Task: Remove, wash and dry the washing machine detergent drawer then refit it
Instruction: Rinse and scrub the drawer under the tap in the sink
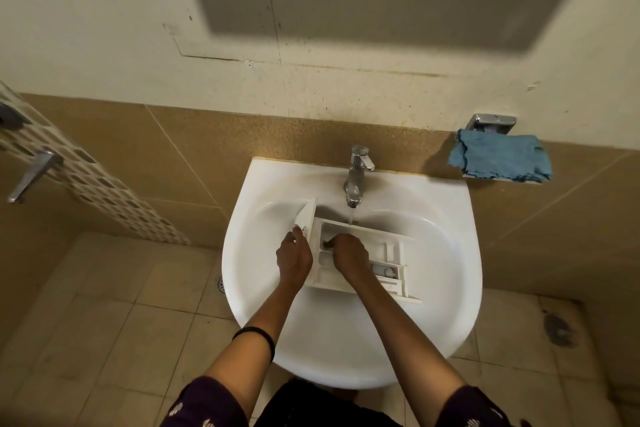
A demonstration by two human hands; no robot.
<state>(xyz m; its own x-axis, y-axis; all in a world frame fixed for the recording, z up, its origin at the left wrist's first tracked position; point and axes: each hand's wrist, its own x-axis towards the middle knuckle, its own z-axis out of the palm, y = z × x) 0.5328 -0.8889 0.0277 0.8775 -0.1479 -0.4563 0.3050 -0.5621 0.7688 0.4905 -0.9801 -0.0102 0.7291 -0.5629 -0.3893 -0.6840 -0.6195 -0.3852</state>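
We see the white plastic detergent drawer (360, 262) lying across the bowl of the white ceramic basin (346, 350), below the running chrome tap (356, 177). Our left hand (294, 258) grips the drawer's front panel at the basin's left edge. Our right hand (349, 251) has its fingers curled inside a compartment. A crumpled blue cloth (500, 156) sits on the wall holder.

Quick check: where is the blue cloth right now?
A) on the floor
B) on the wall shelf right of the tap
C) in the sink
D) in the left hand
B: the blue cloth lies on the small wall shelf, to the right of the tap.
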